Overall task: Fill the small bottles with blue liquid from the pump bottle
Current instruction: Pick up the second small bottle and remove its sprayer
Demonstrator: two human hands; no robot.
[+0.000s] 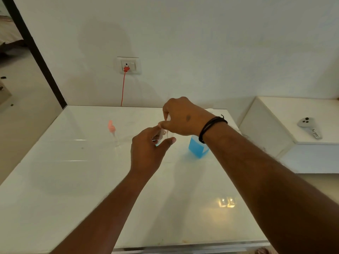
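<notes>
My left hand (148, 149) holds a small clear bottle (161, 136) above the middle of the white table (73, 171). My right hand (181, 118) is just above it, with thumb and fingers pinched at the bottle's top; what they pinch is hidden. A clear container of blue liquid (198, 148) stands on the table behind my right wrist, its upper part covered by the arm. To the left a pink pump top (111, 127) stands on a thin clear tube or bottle, blurred.
A red cable (123, 88) runs from a wall socket (128, 65) down behind the table's far edge. A white cabinet (297, 154) at the right carries a grey controller (310, 126). A dark door frame (36, 54) borders the left.
</notes>
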